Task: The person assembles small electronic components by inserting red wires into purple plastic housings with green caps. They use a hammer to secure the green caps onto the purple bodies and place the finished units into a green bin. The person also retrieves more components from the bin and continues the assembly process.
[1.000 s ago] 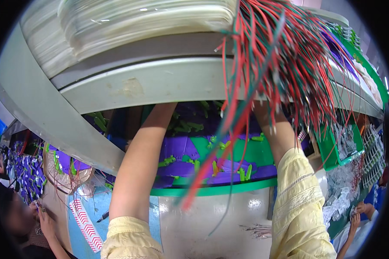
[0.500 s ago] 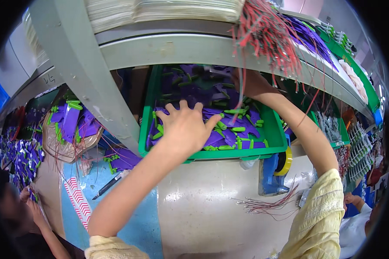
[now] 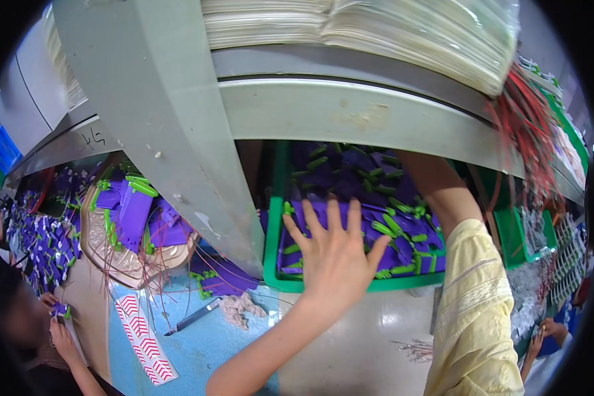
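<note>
My left hand (image 3: 336,261) lies with its fingers spread over purple flat pieces with green ends (image 3: 402,231) heaped in a green tray (image 3: 356,288). Nothing shows in its grip. The tray stands partly beneath a grey metal shelf. My right arm, in a yellow sleeve (image 3: 475,297), reaches over the tray's right side and in under the shelf. Only the bare part of that arm near my right hand (image 3: 435,185) shows; the fingers are hidden behind the shelf beam (image 3: 376,119).
A grey post (image 3: 171,132) stands left of the tray. Beside it, a beige tray (image 3: 102,247) holds more purple and green pieces. A dark pen-like tool (image 3: 193,317) and a red-patterned strip (image 3: 142,336) lie on the bench. Red wires (image 3: 528,125) hang at right. People work on both sides.
The view has shifted, so the shelf and tray appear lower and further right. My right arm has gone deeper under the shelf. My left hand stays spread on the pieces.
</note>
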A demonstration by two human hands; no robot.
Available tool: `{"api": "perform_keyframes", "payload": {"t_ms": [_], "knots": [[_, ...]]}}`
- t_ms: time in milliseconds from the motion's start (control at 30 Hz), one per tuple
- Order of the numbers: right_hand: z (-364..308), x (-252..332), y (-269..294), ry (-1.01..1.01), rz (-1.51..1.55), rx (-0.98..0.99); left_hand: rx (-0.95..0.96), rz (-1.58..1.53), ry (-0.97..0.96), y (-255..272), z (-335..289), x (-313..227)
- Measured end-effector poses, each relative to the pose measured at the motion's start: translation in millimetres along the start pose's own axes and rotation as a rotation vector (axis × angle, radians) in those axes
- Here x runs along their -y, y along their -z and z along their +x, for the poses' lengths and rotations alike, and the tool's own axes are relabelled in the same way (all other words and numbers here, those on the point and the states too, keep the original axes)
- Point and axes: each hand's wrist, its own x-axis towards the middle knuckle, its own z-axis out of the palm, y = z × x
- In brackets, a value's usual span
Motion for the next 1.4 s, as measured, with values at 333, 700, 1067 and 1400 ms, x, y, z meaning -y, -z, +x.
{"api": "perform_keyframes", "payload": {"t_ms": [333, 700, 1067, 1400], "knots": [[-161, 11, 112, 0.225, 0.12, 0.129, -0.081, 0.032, 0.096, -4, 10, 7], [-98, -63, 18, -0.149, -0.018, 0.05, -0.048, 0.107, 0.044, -2, 2, 7], [-183, -66, 63, 0.272, -0.09, -0.101, 0.024, 0.047, 0.045, -7, 3, 2], [-272, -14, 114, 0.163, 0.163, -0.174, 0.118, 0.066, -0.036, 20, -13, 9]]}}
